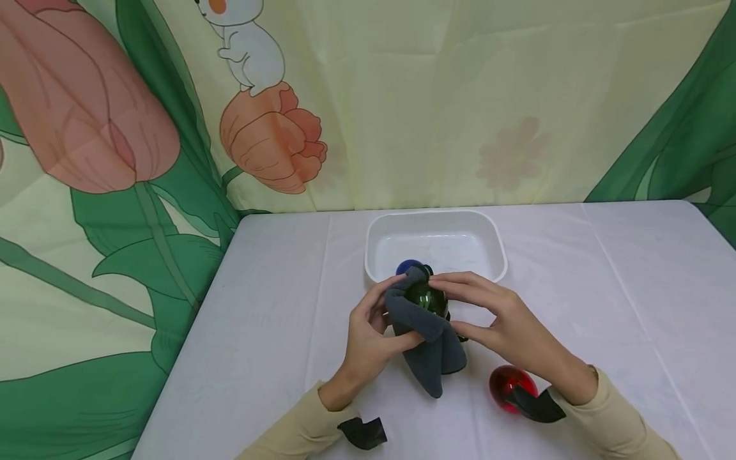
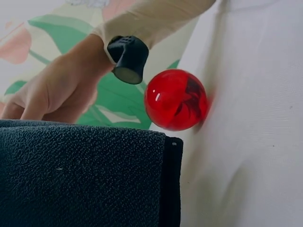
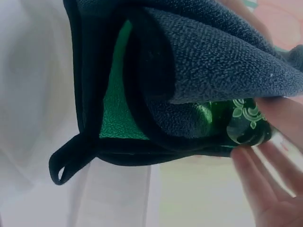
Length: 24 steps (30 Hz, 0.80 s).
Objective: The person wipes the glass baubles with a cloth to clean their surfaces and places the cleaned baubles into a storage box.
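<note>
Fingers of your left hand (image 1: pixel 368 342) pinch a grey cloth (image 1: pixel 427 361) partly round a green ball (image 1: pixel 429 296), which your right hand (image 1: pixel 508 319) pinches, near a white tray (image 1: pixel 375 255).

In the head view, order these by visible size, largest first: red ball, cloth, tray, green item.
1. Tray
2. Cloth
3. Red ball and green item, unranked: they look similar, and both are partly covered.
</note>
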Motion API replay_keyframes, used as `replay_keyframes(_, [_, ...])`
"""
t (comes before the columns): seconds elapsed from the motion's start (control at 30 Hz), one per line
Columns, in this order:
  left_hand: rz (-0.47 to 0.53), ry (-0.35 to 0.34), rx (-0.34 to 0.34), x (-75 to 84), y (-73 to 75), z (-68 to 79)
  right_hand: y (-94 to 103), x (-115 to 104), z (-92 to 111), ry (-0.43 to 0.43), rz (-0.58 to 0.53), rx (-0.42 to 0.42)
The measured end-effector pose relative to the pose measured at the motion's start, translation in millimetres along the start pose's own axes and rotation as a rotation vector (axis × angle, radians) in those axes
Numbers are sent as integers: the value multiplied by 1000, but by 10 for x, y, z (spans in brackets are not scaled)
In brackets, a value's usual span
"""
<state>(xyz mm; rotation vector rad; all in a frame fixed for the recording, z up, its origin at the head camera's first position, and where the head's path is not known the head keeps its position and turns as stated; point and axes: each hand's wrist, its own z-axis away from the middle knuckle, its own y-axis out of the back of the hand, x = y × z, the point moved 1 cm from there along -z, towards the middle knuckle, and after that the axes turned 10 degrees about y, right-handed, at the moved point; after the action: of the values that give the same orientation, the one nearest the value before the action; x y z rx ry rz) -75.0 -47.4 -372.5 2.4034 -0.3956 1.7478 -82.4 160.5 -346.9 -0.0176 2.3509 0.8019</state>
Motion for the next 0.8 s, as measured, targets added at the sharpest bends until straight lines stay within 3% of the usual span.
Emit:
replay_keyframes(0.13, [-5, 1, 5, 0, -19, -4, 2, 8, 10, 48, 89, -4])
replay_keyframes(0.4, [-8, 2, 5, 15, -28, 9, -21, 35, 26, 108, 96, -2])
replay_keyframes(0.63, [-7, 6, 5, 8, -18, 17, -32, 17, 14, 87, 101, -10])
replay_keyframes(0.8, [-5, 1, 2, 3, -13, 18, -31, -4, 0, 10, 26, -18])
